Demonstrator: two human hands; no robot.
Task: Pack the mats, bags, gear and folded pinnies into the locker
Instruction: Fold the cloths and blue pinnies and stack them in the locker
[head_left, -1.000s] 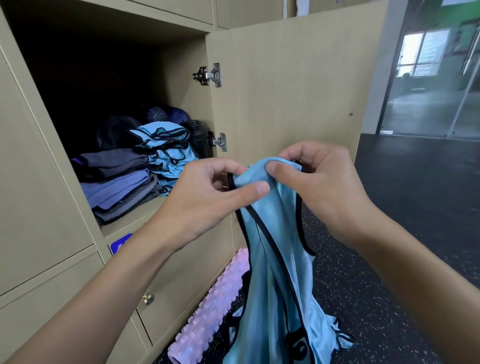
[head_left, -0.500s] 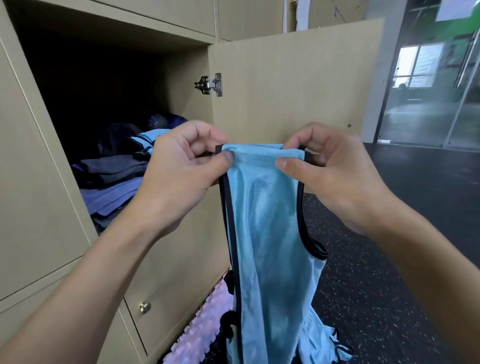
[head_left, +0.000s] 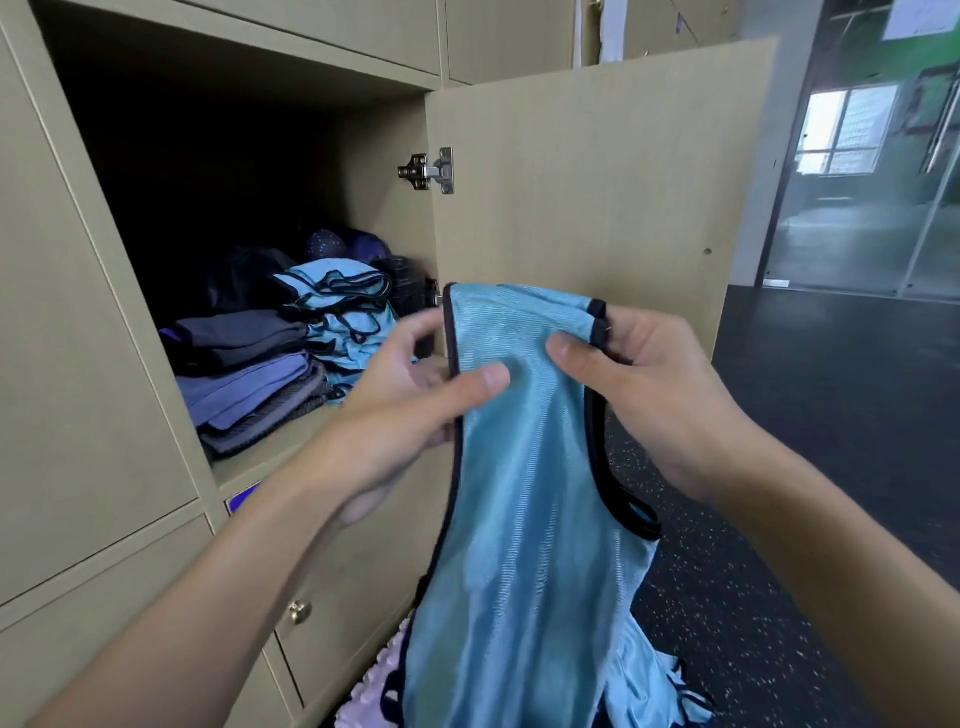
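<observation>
A light blue mesh pinny with black trim (head_left: 524, 467) is held up in front of the open beige wooden locker (head_left: 384, 171), just beside its swung-out door (head_left: 597, 171). The pinny's left edge is pinched by the left hand (head_left: 410, 410), thumb laid on the front and fingers curled behind. Its top right corner is pinched by the right hand (head_left: 660, 395), thumb on the front. The cloth hangs down towards the dark speckled floor (head_left: 831, 467), where a pink knobbly foam roller (head_left: 371, 693) lies against the locker base. Inside the compartment, a stack of folded light blue pinnies (head_left: 343, 312) sits beside a pile of folded grey and purple mats (head_left: 249, 384), with a dark bag (head_left: 244, 280) seen behind them.
</observation>
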